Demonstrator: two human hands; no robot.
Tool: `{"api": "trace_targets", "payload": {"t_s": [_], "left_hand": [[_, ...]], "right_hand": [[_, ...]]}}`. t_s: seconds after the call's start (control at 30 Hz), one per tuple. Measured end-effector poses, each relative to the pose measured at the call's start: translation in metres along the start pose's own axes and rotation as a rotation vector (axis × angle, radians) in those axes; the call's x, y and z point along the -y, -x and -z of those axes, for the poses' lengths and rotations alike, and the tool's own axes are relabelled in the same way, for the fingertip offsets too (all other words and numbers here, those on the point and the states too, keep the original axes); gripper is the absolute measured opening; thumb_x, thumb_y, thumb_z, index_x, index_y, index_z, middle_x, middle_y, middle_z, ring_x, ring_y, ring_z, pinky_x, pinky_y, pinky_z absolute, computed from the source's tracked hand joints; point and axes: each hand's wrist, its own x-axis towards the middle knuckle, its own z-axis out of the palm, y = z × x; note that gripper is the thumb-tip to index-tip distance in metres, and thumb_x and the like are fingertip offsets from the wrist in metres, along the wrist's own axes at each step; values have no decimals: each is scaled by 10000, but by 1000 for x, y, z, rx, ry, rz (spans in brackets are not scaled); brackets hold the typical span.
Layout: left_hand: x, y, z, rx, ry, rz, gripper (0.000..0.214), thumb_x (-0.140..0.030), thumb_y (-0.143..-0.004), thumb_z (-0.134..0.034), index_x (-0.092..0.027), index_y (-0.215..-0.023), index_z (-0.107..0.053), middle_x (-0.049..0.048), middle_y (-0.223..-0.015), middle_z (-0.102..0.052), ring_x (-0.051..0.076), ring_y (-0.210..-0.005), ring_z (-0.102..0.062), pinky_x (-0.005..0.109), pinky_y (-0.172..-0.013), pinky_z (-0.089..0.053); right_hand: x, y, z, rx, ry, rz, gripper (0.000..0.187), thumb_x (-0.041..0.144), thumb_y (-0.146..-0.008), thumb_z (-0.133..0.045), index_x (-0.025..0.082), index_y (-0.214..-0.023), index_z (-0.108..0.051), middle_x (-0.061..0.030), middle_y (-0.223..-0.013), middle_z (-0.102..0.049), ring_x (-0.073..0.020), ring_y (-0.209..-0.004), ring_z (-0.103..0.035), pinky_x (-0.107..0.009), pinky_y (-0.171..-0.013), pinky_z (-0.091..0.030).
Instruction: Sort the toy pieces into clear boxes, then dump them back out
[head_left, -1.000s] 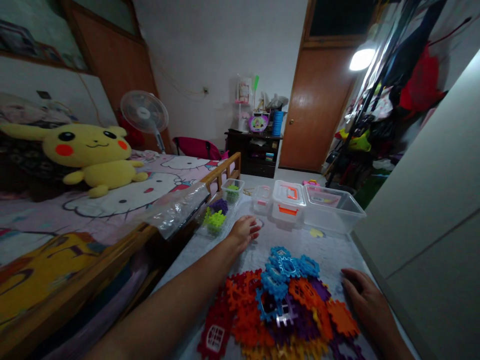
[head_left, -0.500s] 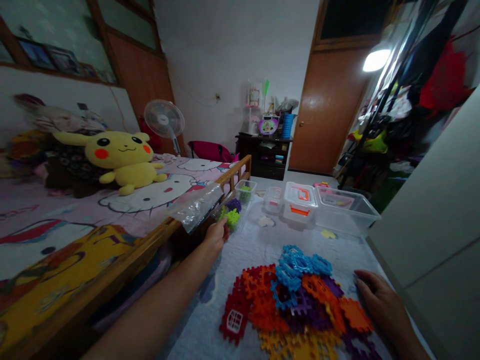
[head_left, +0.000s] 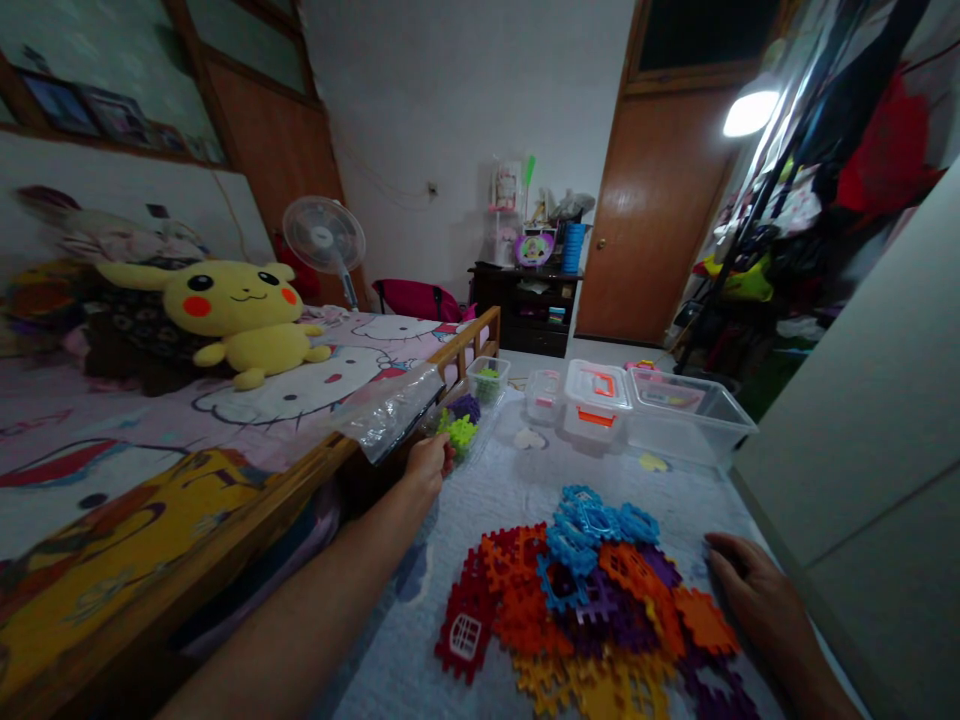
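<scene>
My left hand [head_left: 429, 463] is stretched forward at the near end of a clear container, its fingers curled together. Right beyond the fingertips are bright green interlocking plastic pieces [head_left: 461, 432] and a purple bunch of pieces [head_left: 466, 406]. Whether the fingers hold one of them is hidden. Flat beside the pile lies my right hand [head_left: 754, 580], holding nothing, fingers loosely extended. Left of it is an orange square piece [head_left: 705, 620]. The pile mixes blue pieces [head_left: 592, 525], dark red pieces [head_left: 461, 635], yellow pieces [head_left: 600, 685], plus more orange and purple ones.
Along the far edge stand a small clear container [head_left: 489, 378], a lidded box with orange clips [head_left: 598, 400] and a large clear bin [head_left: 694, 415]. A wooden bed rail [head_left: 322, 462] with a plastic bag [head_left: 394, 405] over it runs left. A white cabinet [head_left: 877, 440] borders the right.
The whole view has shifted slightly. My left hand stays at the green pieces, and my right hand stays beside the pile.
</scene>
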Motion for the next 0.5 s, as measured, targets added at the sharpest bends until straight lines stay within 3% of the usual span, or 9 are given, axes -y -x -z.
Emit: {"api": "trace_targets", "payload": {"t_s": [0.17, 0.27, 0.37, 0.5], "left_hand": [[2, 19, 13, 25, 19, 2, 81, -176, -906, -589, -123, -855, -625, -11, -703, -609, 91, -575, -574, 222, -551, -493], [9, 35, 24, 54, 39, 9, 146, -125, -844, -614, -140, -700, -590, -34, -550, -556, 87, -480, -537, 210, -499, -455], [15, 49, 31, 62, 45, 8, 118, -129, -758, -682, -145, -676, -598, -38, -546, -581, 90, -482, -547, 207, -495, -439], [18, 63, 32, 87, 53, -34, 125, -157, -659, -749, -145, -664, -625, -44, -567, -611, 79, -481, -535, 195, -479, -383]], "right_hand": [[11, 4, 7, -97, -86, -131, 574, 564, -747, -489, 151, -1100, -672, -152, -1104, -702, -302, -912, -695, -425, -836, -535], [35, 3, 13, -151, -104, -127, 577, 562, -762, -484, 158, -1137, -653, -151, -1125, -691, -278, -823, -703, -403, -750, -548], [76, -1, 14, -123, -148, 29, 477, 531, -776, -489, 177, -1036, -675, -133, -1077, -696, -251, -785, -693, -378, -696, -552], [157, -5, 2, 156, -172, 356, 296, 391, -838, -506, 208, -997, -675, -89, -1010, -707, -238, -884, -670, -386, -791, -544]]}}
